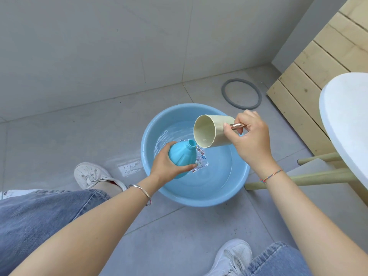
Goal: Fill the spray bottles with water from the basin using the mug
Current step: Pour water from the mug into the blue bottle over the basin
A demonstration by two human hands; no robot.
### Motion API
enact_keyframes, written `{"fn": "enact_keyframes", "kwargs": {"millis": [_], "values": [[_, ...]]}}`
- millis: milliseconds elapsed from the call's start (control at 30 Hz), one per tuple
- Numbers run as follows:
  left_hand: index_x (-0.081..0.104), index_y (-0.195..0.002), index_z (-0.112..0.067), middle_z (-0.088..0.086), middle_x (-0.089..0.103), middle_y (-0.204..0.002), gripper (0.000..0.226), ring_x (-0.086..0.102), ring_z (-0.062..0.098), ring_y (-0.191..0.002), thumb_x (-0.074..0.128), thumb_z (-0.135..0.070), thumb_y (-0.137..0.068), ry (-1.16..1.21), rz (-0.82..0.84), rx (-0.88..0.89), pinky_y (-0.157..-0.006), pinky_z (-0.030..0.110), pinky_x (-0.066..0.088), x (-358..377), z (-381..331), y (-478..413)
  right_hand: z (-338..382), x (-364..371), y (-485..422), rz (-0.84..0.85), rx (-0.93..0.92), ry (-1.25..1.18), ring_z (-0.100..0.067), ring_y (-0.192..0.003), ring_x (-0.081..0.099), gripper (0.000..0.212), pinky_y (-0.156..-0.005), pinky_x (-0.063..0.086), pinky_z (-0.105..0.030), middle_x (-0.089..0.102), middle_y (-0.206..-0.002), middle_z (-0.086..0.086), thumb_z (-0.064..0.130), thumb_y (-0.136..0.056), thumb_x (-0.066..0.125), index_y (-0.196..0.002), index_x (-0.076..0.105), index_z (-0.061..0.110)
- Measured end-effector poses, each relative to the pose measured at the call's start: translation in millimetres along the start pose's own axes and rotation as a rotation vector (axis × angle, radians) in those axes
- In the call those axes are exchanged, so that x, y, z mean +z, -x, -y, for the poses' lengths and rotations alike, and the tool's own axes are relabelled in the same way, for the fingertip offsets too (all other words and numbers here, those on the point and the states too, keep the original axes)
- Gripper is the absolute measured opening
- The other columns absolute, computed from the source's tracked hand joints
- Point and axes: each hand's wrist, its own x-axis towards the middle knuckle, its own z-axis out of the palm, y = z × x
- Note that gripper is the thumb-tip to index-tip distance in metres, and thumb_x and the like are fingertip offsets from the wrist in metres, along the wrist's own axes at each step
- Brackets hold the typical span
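A light blue basin [151, 176] holding water sits on the grey tile floor. Over it, my left hand [167, 166] grips the round body of a turquoise spray bottle [182, 154], tilted with its open neck pointing up and right; it has no spray head on. My right hand [249, 140] holds a cream mug [211, 131] by its shiny copper handle. The mug is tipped on its side, its mouth facing me, the lower lip just beside the bottle's neck. A little water shows inside at the lip.
A grey rubber ring [241, 93] lies on the floor behind the basin. At right stand a white round table [346, 120] with wooden legs and a pale wooden slat structure [322, 62]. My white sneakers [91, 175] and denim-clad knees flank the basin. A wet patch [130, 166] marks the floor left of it.
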Motion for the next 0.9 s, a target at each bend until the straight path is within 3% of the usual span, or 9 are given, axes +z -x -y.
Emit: {"fn": "enact_keyframes", "kwargs": {"millis": [267,433,633,800,900], "values": [[0.049,-0.116,-0.037,-0.013,0.059,-0.109,0.079,0.059,0.013,-0.099,0.094,-0.046,-0.052,0.001,0.001,-0.005,-0.083,0.030,0.052,2.3,1.9,1.5,8.1,-2.3,-1.3,0.021,-0.141,0.142,-0.011,-0.067,0.025,0.033,-0.067,0.019,-0.024,0.030,-0.061,0.007,0.023,-0.077,0.062,-0.059,0.034,0.019],[0.047,-0.116,-0.038,-0.013,0.058,-0.110,0.079,0.058,0.013,-0.101,0.094,-0.044,-0.052,0.006,-0.007,-0.002,-0.083,0.027,0.050,3.0,0.7,2.3,11.2,-3.4,-3.7,0.016,-0.201,0.186,-0.011,-0.068,0.023,0.031,-0.069,0.020,-0.025,0.032,-0.063,0.005,0.026,-0.077,0.059,-0.061,0.033,0.020],[0.048,-0.118,-0.038,-0.013,0.059,-0.110,0.081,0.059,0.014,-0.101,0.094,-0.048,-0.051,0.000,-0.006,-0.006,-0.088,0.034,0.052,4.4,2.1,1.5,14.2,-2.0,-3.9,0.018,-0.267,0.250,-0.010,-0.069,0.023,0.036,-0.070,0.019,-0.025,0.028,-0.065,0.008,0.019,-0.076,0.064,-0.062,0.031,0.021],[0.044,-0.114,-0.042,-0.022,0.055,-0.102,0.078,0.057,0.012,-0.099,0.094,-0.044,-0.053,0.006,-0.002,0.000,-0.085,0.027,0.049,5.3,-0.5,3.5,18.7,-2.2,-3.6,0.013,-0.346,0.270,-0.011,-0.070,0.020,0.035,-0.072,0.020,-0.026,0.029,-0.067,0.008,0.021,-0.078,0.063,-0.063,0.032,0.021],[0.047,-0.115,-0.039,-0.016,0.058,-0.108,0.079,0.058,0.012,-0.099,0.094,-0.045,-0.052,0.019,-0.001,0.002,-0.083,0.026,0.049,6.6,-0.5,3.3,22.4,-2.8,-5.5,0.001,-0.401,0.288,-0.011,-0.071,0.021,0.033,-0.074,0.019,-0.024,0.029,-0.068,0.008,0.023,-0.079,0.061,-0.062,0.032,0.020]]}}
